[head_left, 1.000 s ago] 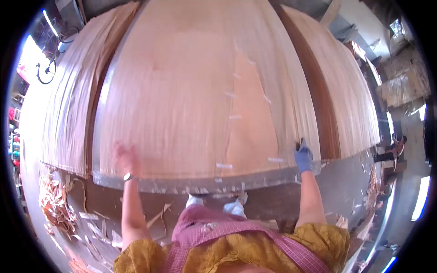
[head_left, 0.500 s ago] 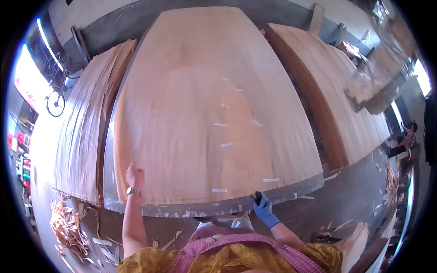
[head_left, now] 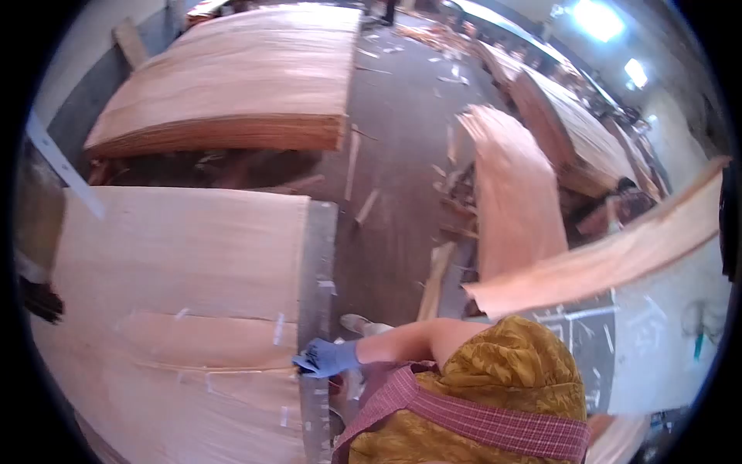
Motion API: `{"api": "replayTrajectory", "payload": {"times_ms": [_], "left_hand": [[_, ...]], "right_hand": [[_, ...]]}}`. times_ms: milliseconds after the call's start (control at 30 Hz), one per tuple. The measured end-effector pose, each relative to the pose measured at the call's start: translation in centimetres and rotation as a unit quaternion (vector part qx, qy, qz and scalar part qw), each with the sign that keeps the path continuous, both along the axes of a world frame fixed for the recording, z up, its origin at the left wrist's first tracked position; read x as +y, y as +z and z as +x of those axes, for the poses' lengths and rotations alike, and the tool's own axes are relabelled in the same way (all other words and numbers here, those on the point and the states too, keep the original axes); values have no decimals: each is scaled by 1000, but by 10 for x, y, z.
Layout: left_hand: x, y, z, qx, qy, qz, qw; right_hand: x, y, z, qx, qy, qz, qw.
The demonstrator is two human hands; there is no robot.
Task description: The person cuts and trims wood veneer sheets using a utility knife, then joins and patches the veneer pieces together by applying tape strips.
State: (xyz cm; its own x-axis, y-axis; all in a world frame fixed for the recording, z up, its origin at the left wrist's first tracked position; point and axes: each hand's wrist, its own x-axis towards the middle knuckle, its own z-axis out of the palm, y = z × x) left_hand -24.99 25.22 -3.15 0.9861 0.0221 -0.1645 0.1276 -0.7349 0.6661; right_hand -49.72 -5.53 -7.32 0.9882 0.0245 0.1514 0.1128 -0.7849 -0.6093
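One veneer patch (head_left: 220, 340) | long axis sideways, inner end left | right fingers (head_left: 312, 360): grip unclear

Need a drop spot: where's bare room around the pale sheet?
Free: the pale sheet between its edge facing the stacked sheets and the taped patch; also the aisle floor between that stack and the curved sheet, scraps aside. Crowded: the patch's end, with tape strips and the gloved right hand at the grey table edge.
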Motion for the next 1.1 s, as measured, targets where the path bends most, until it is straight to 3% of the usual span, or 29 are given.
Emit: {"api": "replayTrajectory", "payload": {"times_ms": [167,267,400,767,800,933,1033,1100], "left_hand": [[-22,-29,7,1,-59,-16,998],[-25,-38,11,1,-79,-18,997],[-40,-41,16,-2,-104,-18,994],[-107,-36,20,-36,-115,24,992],[-111,-34,22,-38,-115,30,992],[-116,-23,33,-55,-117,53,990],[-97,-8,46,-63,-108,55,991],[-53,5,53,-77,-89,33,993]], "right_hand": [[2,10,1,72,-7,-89,993],[7,5,2,15,-28,-64,997],[12,19,4,60,-41,-72,995],[2,7,-2,-7,-43,-9,999],[2,12,1,67,-13,-4,998],[16,-2,9,51,-9,-2,999],[19,-12,22,58,67,-6,996],[8,-12,17,17,84,76,993]]}}
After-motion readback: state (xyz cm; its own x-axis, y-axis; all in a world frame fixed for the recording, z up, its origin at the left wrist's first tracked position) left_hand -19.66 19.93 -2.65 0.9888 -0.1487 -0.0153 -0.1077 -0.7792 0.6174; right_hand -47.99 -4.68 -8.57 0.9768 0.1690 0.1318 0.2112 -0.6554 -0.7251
